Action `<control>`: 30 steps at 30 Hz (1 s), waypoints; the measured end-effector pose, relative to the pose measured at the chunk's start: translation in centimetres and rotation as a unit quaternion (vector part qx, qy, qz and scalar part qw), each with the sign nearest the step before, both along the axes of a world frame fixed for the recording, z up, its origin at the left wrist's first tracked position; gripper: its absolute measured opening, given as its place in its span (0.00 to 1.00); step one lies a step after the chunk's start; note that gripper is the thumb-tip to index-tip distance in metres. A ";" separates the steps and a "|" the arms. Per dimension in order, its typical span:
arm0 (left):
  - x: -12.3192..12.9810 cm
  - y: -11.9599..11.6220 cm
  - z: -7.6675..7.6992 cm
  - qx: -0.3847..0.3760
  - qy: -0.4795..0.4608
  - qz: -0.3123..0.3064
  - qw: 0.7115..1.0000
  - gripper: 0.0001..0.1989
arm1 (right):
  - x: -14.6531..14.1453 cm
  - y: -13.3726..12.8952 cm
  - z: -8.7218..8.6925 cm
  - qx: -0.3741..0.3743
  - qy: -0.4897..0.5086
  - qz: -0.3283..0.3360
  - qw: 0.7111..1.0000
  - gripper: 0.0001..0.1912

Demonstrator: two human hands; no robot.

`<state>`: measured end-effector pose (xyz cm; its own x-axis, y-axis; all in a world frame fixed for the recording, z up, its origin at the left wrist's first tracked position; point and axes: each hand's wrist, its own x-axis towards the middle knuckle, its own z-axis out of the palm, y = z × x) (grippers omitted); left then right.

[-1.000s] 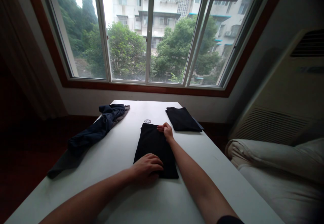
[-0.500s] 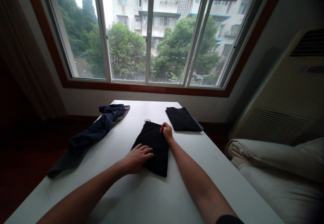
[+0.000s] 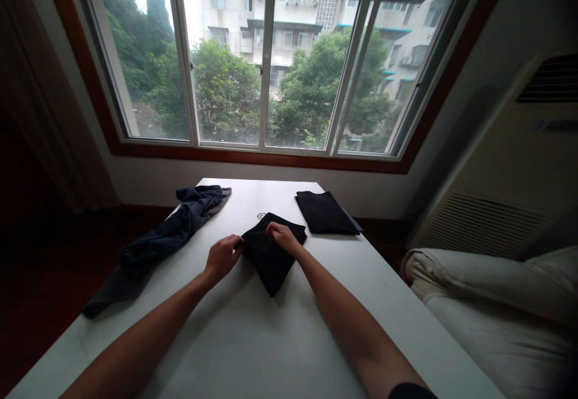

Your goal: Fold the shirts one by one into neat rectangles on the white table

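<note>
A folded black garment lies turned cornerwise on the white table, one corner pointing toward me. A thin cord loop shows at its far edge. My left hand pinches the garment's left corner between thumb and fingers. Over its upper right part, my right hand is closed, with the fingers curled against the cloth. Whether that hand grips a fold I judge only from its curled fingers; the fingertips are partly hidden. The garment's exact kind cannot be made out.
A second folded black garment lies at the table's far right edge, with a greyish piece under it. Crumpled navy and grey clothing runs along the left edge. Beyond stand a window, a pale appliance and a light-covered seat.
The black garment has been turned and now sits cornerwise. My left hand has gone from lying flat on it to pinching its left corner. My right hand has moved left over the cloth.
</note>
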<state>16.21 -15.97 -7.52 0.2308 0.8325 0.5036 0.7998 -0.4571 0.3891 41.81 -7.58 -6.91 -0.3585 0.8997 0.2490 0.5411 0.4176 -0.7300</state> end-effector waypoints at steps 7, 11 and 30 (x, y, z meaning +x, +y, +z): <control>-0.5 0.6 0.7 -0.018 -0.092 0.047 0.994 0.05 | -5.5 -7.2 4.2 0.062 -0.236 0.063 0.968 0.25; -0.5 0.4 1.5 0.008 -0.129 0.049 0.990 0.05 | -6.0 -9.8 5.5 0.087 -0.366 0.023 0.926 0.27; -0.3 -3.1 10.4 0.047 -0.244 -0.062 0.967 0.13 | 5.9 -12.0 17.9 0.164 -0.183 -0.039 0.969 0.12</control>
<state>15.91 -19.09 2.90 0.0411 0.7591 0.6496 0.4678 -0.5892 0.6588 47.67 -19.61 10.97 -0.4114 0.8215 0.3949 0.7775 0.5424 -0.3183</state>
